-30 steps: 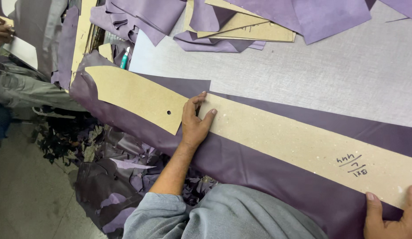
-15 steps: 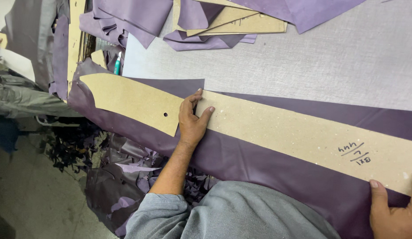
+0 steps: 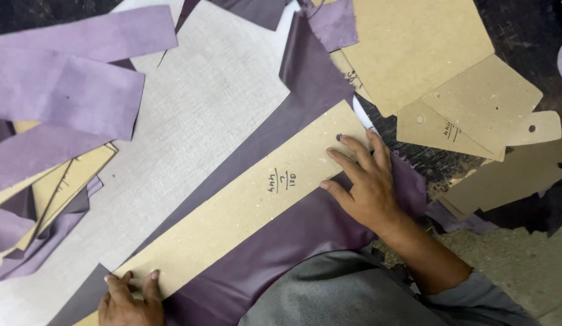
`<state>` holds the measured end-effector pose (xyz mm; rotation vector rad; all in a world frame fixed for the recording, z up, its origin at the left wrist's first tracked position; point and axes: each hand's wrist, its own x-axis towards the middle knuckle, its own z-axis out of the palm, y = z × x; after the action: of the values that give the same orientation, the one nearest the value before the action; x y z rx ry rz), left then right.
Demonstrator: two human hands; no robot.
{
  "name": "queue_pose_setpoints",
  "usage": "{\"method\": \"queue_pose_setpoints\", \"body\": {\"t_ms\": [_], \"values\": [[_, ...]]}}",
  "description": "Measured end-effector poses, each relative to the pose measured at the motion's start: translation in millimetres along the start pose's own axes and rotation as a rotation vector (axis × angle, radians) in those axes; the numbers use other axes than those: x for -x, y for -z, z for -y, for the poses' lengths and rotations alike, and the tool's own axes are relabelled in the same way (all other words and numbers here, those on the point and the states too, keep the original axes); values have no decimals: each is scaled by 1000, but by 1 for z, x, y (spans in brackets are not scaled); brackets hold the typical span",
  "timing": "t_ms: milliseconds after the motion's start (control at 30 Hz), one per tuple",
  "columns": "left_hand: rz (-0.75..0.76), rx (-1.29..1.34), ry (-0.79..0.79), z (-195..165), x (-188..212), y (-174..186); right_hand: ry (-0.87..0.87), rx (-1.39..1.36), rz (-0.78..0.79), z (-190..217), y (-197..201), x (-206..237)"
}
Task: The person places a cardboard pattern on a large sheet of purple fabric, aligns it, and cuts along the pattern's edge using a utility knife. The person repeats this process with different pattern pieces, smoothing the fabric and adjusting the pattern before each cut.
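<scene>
The left hand (image 3: 131,299) is cut off by the bottom edge, and it hides the cardboard strip's (image 3: 244,202) lower end.

**Template strip across the sheet**

A long cardboard template (image 3: 244,205) lies diagonally on a leather sheet (image 3: 293,241), which rests on the table (image 3: 202,102). The right hand (image 3: 365,187) presses its upper end, the left hand (image 3: 130,299) its lower end. Cut leather strips (image 3: 69,102) lie left; 3 other cardboard patterns (image 3: 450,78) lie upper right.
</scene>
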<state>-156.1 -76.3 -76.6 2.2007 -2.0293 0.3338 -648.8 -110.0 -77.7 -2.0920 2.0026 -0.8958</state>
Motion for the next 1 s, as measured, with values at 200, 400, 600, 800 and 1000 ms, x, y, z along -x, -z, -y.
{"method": "queue_pose_setpoints", "body": {"t_ms": [200,400,600,800,1000], "values": [[65,-58,58,1,5,-23,24,-315,-276,20,32,-17],[37,91,202,-14,4,-31,666,-674,-317,90,32,19],[130,174,326,-11,-2,-27,694,-731,-232,94,22,28],[4,305,207,-20,-4,-37,676,-638,-426,80,20,26],[66,464,395,-26,-9,-32,315,-490,-418,61,20,22]]}}
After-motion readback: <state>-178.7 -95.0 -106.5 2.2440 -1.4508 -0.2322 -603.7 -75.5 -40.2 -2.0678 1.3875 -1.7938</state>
